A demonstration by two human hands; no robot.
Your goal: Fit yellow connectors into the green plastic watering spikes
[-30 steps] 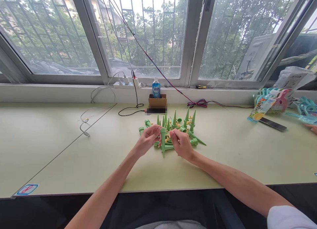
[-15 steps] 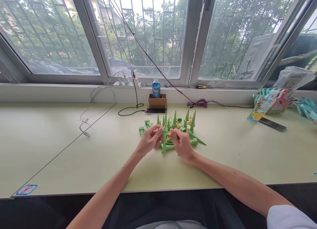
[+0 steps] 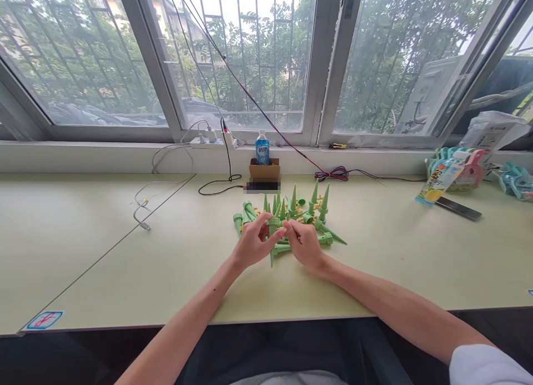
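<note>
My left hand (image 3: 253,245) is closed round a green plastic plant watering spike (image 3: 272,223), its collar at the top and its point hanging down toward the table. Beside it, my right hand (image 3: 307,246) is pinched shut, its fingertips meeting the left thumb near the spike's side. Whatever sits in that pinch is hidden by the fingers. Behind both hands lies a cluster of similar green spikes, some standing point up, such as one tall spike (image 3: 325,203), others lying flat, such as a spike (image 3: 332,233) at the right. Small yellow valve pieces show among them.
A blue-labelled bottle (image 3: 262,148) stands at a small cardboard box (image 3: 265,169) by the window. Cables (image 3: 331,174) run along the table's back. At right are a phone (image 3: 459,208), a leaning drink pouch (image 3: 439,180) and pink and teal plastic items. A white cable (image 3: 142,218) lies left.
The held spike has shifted slightly left and down. My left thumb has swung right to meet the right fingertips, which have stayed nearly in place.
</note>
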